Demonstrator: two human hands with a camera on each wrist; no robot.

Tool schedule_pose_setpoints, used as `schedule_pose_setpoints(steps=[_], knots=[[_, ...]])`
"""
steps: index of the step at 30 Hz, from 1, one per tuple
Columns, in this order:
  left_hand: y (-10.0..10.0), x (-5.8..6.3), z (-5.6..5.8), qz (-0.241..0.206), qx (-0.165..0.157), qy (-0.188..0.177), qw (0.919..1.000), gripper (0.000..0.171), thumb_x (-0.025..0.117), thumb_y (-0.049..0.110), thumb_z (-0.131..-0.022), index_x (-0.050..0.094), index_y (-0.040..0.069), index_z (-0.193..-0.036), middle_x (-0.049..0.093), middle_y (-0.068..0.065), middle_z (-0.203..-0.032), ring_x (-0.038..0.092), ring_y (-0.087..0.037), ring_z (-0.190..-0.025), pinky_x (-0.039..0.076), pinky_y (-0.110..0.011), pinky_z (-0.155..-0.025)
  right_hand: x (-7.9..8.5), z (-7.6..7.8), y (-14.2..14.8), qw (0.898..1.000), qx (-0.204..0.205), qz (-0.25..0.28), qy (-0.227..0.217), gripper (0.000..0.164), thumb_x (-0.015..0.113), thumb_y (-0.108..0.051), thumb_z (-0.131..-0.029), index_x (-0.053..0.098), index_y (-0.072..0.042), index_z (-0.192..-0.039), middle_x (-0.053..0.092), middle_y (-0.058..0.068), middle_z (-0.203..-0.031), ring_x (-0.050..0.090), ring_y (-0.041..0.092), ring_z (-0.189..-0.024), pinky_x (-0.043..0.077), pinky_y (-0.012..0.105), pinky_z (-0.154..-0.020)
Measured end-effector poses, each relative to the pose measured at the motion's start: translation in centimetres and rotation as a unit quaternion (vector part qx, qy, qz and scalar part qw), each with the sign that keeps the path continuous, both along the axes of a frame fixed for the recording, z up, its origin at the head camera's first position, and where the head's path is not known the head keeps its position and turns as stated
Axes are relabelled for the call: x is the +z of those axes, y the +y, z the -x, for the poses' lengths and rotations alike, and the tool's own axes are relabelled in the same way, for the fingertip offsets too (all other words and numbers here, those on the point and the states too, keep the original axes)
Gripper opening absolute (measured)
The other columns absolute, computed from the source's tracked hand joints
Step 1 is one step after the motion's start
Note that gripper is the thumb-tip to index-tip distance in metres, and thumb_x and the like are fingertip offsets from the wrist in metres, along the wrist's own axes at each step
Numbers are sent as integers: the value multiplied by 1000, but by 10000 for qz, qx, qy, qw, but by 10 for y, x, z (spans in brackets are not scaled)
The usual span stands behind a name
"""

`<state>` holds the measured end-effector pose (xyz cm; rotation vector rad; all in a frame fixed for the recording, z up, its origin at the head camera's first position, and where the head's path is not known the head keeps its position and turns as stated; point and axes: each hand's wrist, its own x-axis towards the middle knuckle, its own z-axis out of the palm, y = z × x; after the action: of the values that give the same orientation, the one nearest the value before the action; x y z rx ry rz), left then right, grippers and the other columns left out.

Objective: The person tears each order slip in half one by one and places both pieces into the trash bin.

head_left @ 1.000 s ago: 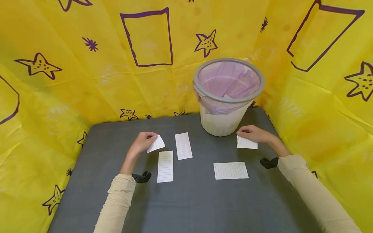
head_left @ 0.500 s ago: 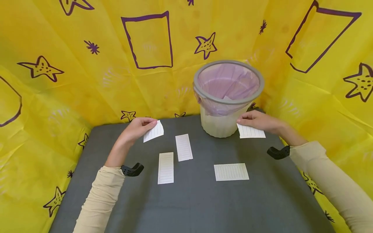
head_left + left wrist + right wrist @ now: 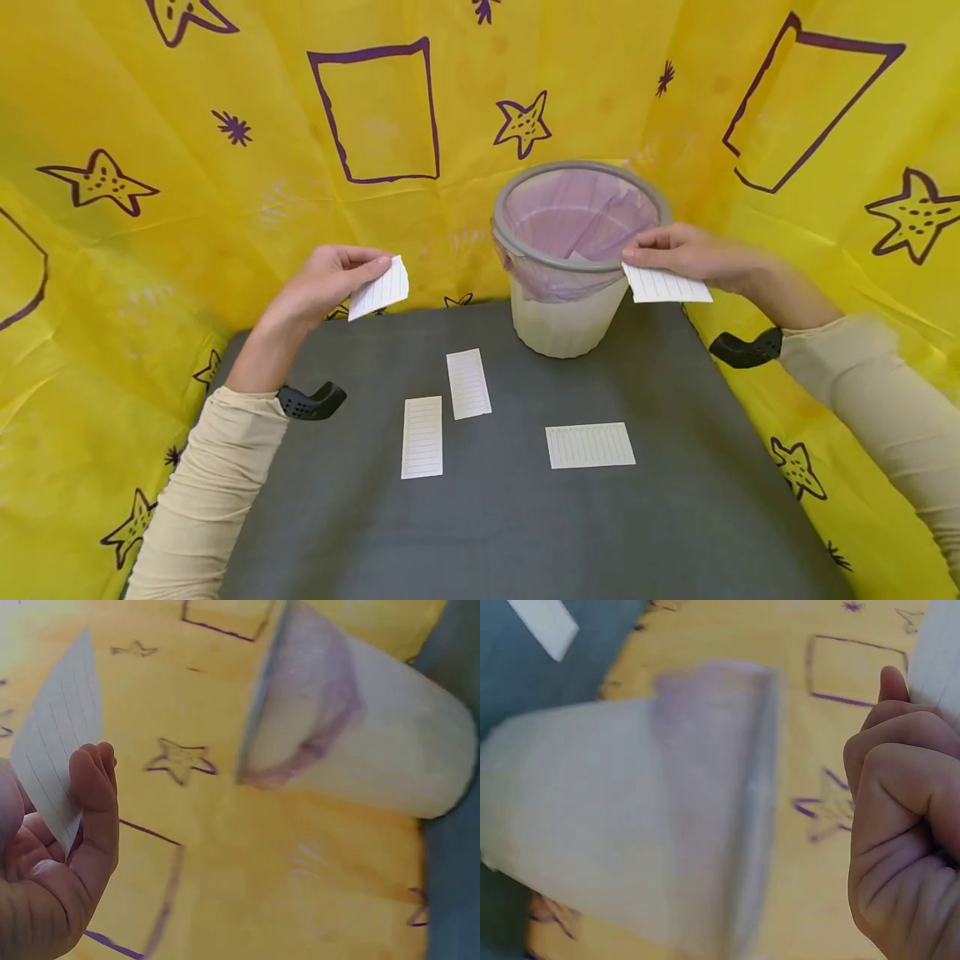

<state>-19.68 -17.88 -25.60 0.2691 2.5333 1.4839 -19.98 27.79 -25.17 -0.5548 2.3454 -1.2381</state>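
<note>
My left hand (image 3: 333, 279) pinches a torn piece of lined paper (image 3: 381, 289) between thumb and fingers, raised above the table's back left. In the left wrist view that lined piece (image 3: 64, 720) stands up out of the curled fingers. A second lined piece (image 3: 663, 285) hangs from my right hand (image 3: 690, 252), which pinches it beside the bin's right rim. The white bin (image 3: 562, 321) has a grey rim and a purple liner (image 3: 558, 208); a bit of white paper shows inside. From the right wrist, the right hand (image 3: 904, 795) appears curled, the paper partly cut off.
On the dark grey table (image 3: 495, 533) lie a lined slip (image 3: 422, 437) and another lined slip (image 3: 468, 383) left of centre. A third lined slip (image 3: 590, 445) lies right of centre. A yellow patterned cloth (image 3: 277, 225) stands behind and at both sides.
Both hands have risen from near the table with their paper pieces. The left moved slightly left, the right moved slightly right and up to the bin's rim height. The slips on the table stayed put.
</note>
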Motion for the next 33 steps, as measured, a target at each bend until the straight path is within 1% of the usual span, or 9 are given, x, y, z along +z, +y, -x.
schedule_pose_setpoints(steps=[5, 10, 16, 21, 25, 27, 29, 32, 33], knots=[[8, 43, 13, -39, 42, 526, 9986, 48, 61, 29, -96, 60, -7, -126, 67, 15, -82, 58, -3, -66, 47, -18, -60, 40, 9, 8, 9993, -344, -141, -105, 23, 48, -32, -102, 66, -18, -102, 62, -4, -75, 59, 11, -58, 49, 21, -54], [28, 58, 31, 293, -251, 207, 9990, 48, 59, 34, -96, 61, 1, -129, 64, 5, -99, 58, -8, -74, 47, -18, -64, 48, 17, 14, 9979, -367, -478, -231, 24, 47, -33, -102, 67, -20, -104, 61, -3, -77, 58, 12, -60, 49, 23, -55], [100, 58, 79, -137, -995, -566, 9933, 43, 57, 27, -98, 57, 3, -133, 59, -3, -106, 57, -12, -83, 48, -18, -69, 48, 49, -6, 9967, -553, -561, -192, 29, 51, -40, -99, 64, -16, -107, 59, -3, -77, 56, 9, -59, 47, 20, -55], [147, 54, 100, -19, -1341, -743, 9882, 39, 56, 22, -98, 59, 2, -132, 61, -2, -104, 59, -11, -84, 51, -19, -71, 41, 68, -21, 9959, -296, -829, -217, 31, 51, -39, -99, 63, -11, -107, 57, -5, -75, 54, 8, -62, 47, 21, -60], [176, 52, 111, 154, -1496, -519, 9873, 38, 54, 23, -99, 60, 0, -130, 60, -5, -109, 58, -13, -89, 51, -21, -78, 42, 76, -20, 9929, -513, -1075, -37, 39, 47, -41, -101, 61, -7, -115, 58, -2, -79, 54, 10, -67, 47, 22, -63], [190, 50, 116, 923, -1553, -117, 9835, 49, 47, 34, -102, 51, 3, -140, 57, -9, -128, 57, -17, -110, 48, -26, -95, 42, 82, -23, 9862, -510, -1525, 382, 51, 39, -44, -102, 55, -3, -128, 61, 6, -96, 58, 18, -81, 50, 28, -74], [202, 45, 121, 1749, -1596, 397, 9708, 61, 37, 45, -103, 36, 6, -149, 45, -13, -147, 46, -24, -133, 38, -33, -110, 40, 87, -27, 9717, -460, -2125, 924, 61, 31, -46, -103, 46, 1, -139, 55, 20, -121, 55, 30, -107, 47, 40, -94], [213, 37, 127, 2452, -1620, 792, 9525, 74, 20, 57, -101, 7, 11, -157, 17, -13, -163, 18, -27, -151, 19, -38, -122, 35, 94, -35, 9464, -341, -2788, 1595, 67, 22, -45, -104, 30, 4, -149, 30, 33, -150, 30, 47, -137, 26, 58, -113], [215, 34, 128, 2337, -1623, 767, 9556, 75, 19, 57, -101, 3, 10, -157, 13, -13, -163, 15, -28, -151, 16, -39, -123, 33, 96, -36, 9421, -296, -2835, 1766, 66, 21, -43, -104, 27, 4, -150, 23, 33, -154, 21, 48, -143, 18, 61, -116]])
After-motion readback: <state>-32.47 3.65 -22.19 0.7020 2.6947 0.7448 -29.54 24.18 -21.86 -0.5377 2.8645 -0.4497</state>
